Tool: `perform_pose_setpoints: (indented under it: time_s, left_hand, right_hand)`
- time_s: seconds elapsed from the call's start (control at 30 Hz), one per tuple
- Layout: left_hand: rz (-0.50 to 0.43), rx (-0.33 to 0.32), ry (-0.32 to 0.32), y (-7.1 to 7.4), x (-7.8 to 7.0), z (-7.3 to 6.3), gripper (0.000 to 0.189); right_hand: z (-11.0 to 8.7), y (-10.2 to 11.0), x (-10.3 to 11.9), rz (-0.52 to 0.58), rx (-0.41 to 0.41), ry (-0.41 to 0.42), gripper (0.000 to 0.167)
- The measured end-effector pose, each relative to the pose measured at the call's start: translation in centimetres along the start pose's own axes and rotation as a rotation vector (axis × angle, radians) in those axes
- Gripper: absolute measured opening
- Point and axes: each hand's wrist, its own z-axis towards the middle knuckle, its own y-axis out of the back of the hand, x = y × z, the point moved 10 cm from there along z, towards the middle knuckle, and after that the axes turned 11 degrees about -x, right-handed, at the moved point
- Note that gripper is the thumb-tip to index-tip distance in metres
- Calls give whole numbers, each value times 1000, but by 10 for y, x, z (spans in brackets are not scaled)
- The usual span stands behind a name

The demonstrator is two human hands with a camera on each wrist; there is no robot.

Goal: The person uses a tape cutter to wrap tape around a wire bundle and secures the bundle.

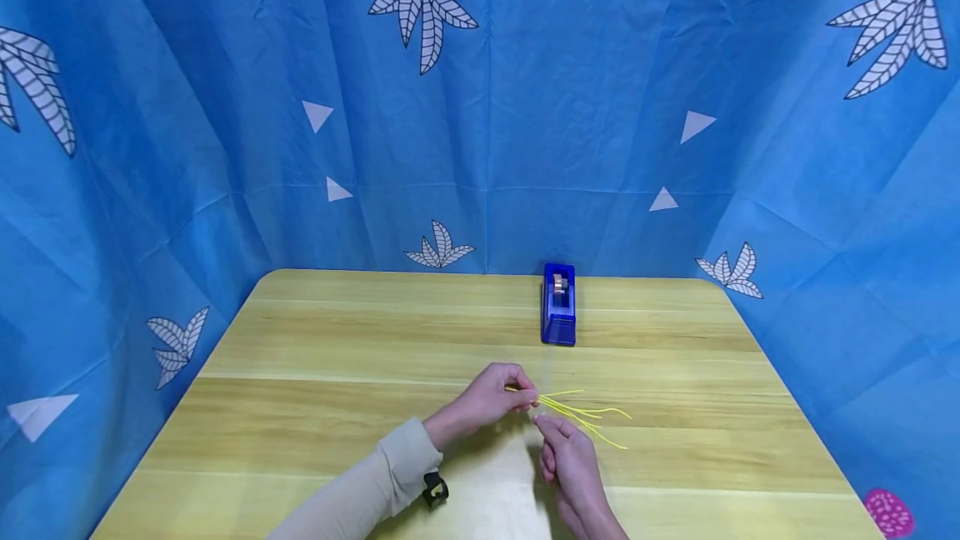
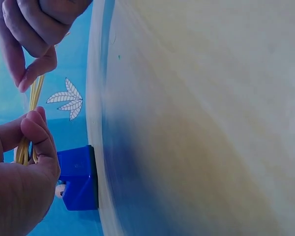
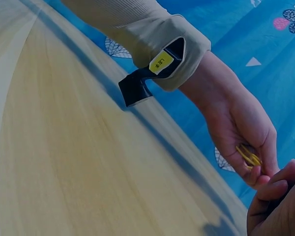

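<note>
On my head feed the left hand (image 1: 491, 398) pinches a bundle of yellow strands (image 1: 573, 412) between thumb and curled fingers over the near part of the wooden table (image 1: 337, 340), the loose ends fanning out to the right. Just beside it I see the right hand (image 1: 573, 457), thumb and forefinger closed at the tips on what looks like a clear strip (image 2: 24, 101), its other fingers curled in. Farther back, I make out a blue tape dispenser (image 1: 558, 327) near the table's far edge.
</note>
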Motion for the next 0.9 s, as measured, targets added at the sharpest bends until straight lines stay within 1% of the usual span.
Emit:
perform_pose_setpoints:
  time_s: [0.2, 0.43, 0.63, 0.73, 0.9]
  left_hand:
    - [-24, 0, -7, -1, -2, -3, 7]
    - [-26, 1, 9, -2, 3, -3, 7]
    - [-22, 8, 28, -4, 9, -5, 6]
    - [-32, 12, 32, -4, 10, -7, 6]
    - [-41, 20, 31, -4, 8, -10, 7]
  right_hand:
    - [1, 1, -3, 2, -4, -3, 19]
    - [1, 3, -5, -4, -8, -12, 19]
    - [0, 3, -5, 1, -14, -13, 25]
    - [0, 4, -5, 1, -14, -8, 27]
    - [1, 4, -7, 6, -16, -15, 24]
